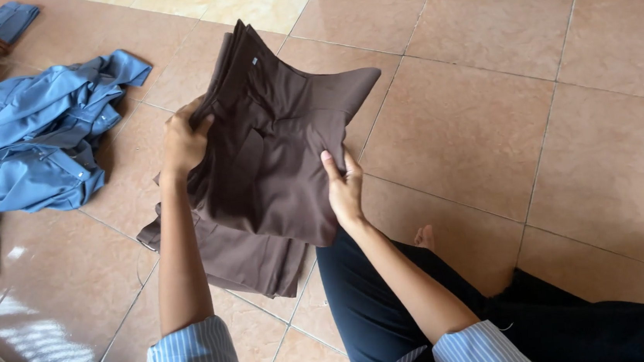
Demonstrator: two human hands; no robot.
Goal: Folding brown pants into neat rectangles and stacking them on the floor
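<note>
While held between left hand (183,143), right hand (344,187), brown garment (273,154)

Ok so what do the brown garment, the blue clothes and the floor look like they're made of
Brown garment: seemingly a smooth, matte woven cloth; it folds in crisp, flat creases between the left hand and right hand. Blue clothes: similar woven cloth, faint sheen, soft rumples. Floor: glazed tile, probably ceramic; glossy reflections and grout lines.
</note>
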